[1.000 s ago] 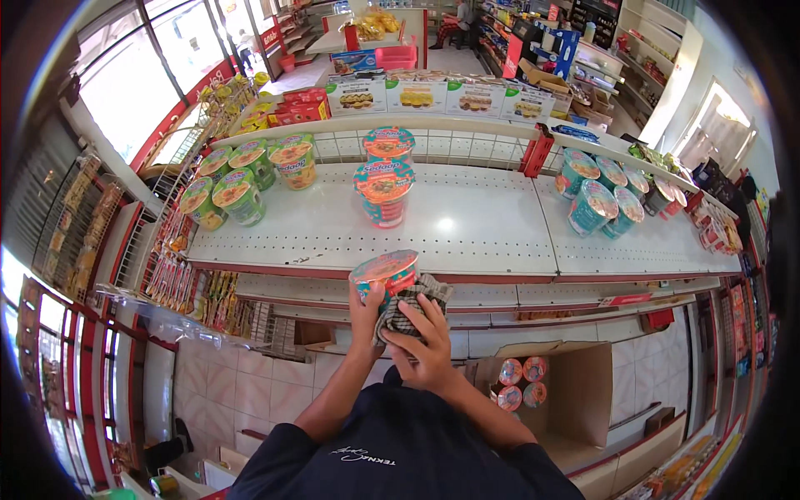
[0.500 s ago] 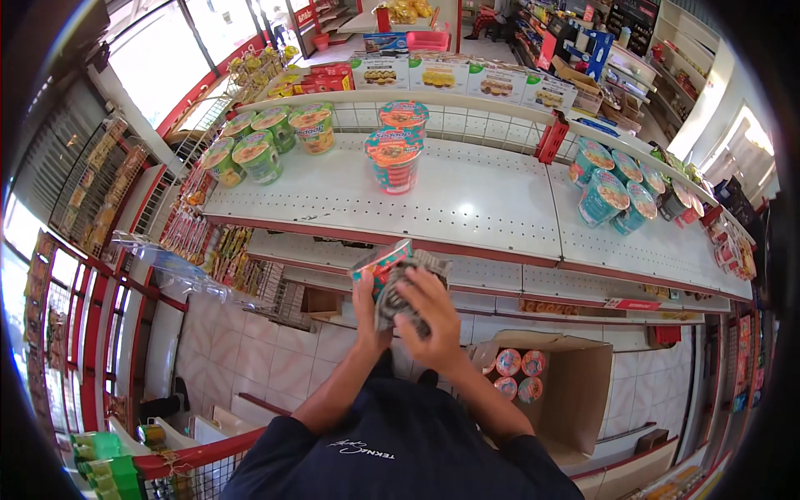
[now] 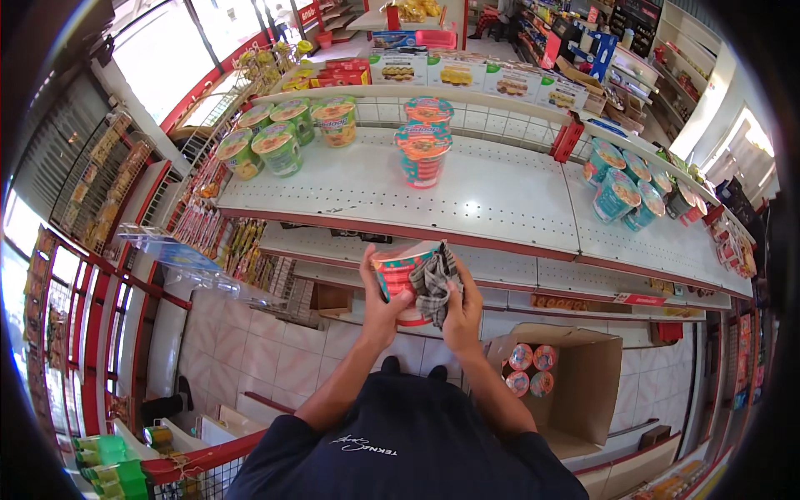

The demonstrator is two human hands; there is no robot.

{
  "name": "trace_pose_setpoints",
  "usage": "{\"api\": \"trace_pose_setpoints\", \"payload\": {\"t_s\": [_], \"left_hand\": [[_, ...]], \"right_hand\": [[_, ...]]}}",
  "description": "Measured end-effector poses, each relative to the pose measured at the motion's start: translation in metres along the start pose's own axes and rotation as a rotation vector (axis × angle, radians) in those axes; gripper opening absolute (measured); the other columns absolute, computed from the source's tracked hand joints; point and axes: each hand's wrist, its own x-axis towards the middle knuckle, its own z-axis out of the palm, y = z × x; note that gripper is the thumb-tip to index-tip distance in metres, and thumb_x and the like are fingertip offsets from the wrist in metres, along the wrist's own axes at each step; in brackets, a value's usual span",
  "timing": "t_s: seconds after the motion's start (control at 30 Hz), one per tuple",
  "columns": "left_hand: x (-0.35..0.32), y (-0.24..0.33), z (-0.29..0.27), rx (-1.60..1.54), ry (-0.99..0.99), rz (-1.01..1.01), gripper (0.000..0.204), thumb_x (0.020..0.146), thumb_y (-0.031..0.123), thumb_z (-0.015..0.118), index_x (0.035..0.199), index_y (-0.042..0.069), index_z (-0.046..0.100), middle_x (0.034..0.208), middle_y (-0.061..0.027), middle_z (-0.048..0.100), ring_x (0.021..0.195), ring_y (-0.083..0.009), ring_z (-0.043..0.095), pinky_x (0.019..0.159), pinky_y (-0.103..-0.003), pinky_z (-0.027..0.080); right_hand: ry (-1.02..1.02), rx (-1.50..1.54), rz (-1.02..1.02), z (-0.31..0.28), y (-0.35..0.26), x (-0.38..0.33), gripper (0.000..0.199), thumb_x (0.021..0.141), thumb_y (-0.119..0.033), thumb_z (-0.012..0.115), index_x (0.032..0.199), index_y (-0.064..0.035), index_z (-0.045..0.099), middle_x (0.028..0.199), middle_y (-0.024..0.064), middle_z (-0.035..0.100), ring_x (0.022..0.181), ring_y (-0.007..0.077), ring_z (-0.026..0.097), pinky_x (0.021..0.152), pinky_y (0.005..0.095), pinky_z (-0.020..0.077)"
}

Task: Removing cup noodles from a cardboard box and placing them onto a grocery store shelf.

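In front of the shelf edge, my left hand (image 3: 382,307) grips a red and teal instant noodle cup (image 3: 398,273), held roughly upright. A crumpled grey checked cloth (image 3: 435,285) is bunched in my right hand (image 3: 463,315), pressed against the cup's right side. Two cups of the same look, the nearer being a noodle cup (image 3: 422,158), stand one behind the other on the white perforated shelf (image 3: 342,187). An open cardboard box (image 3: 583,387) on the floor to my right has several red-lidded cups (image 3: 542,383) in it.
Several green noodle cups (image 3: 277,148) stand at the shelf's left, and teal cups (image 3: 617,196) at its right. Behind the wire back rail are food boxes (image 3: 457,73). A red-topped wire rack (image 3: 200,457) is at my lower left. A person's shoe (image 3: 184,392) shows on the tiled floor.
The noodle cup has gone from tilted to more upright. My right hand and the cloth have shifted from over the cup to its right side. The view has moved slightly.
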Motion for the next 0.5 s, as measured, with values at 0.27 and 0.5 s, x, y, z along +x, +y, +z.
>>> {"api": "trace_pose_setpoints", "payload": {"t_s": [0.27, 0.5], "left_hand": [[0.016, -0.001, -0.048, -0.263, 0.055, -0.150, 0.064, 0.096, 0.018, 0.064, 0.150, 0.010, 0.031, 0.132, -0.0132, 0.054, 0.114, -0.0250, 0.062, 0.096, -0.038, 0.054], [-0.004, -0.026, -0.065, -0.302, 0.145, -0.355, 0.041, 0.099, 0.020, 0.057, 0.138, 0.009, 0.048, 0.121, -0.0048, 0.063, 0.107, -0.0155, 0.064, 0.093, -0.035, 0.055]], "right_hand": [[-0.333, -0.472, -0.478, 0.017, 0.004, -0.009, 0.058, 0.079, -0.009, 0.061, 0.136, 0.0011, 0.058, 0.147, 0.0251, 0.051, 0.141, 0.0418, 0.045, 0.118, 0.0472, 0.0322], [-0.109, -0.327, -0.127, 0.019, 0.008, 0.006, 0.046, 0.096, -0.006, 0.053, 0.141, 0.0031, 0.054, 0.134, 0.0217, 0.063, 0.122, 0.0233, 0.061, 0.105, 0.0341, 0.0448]]}}
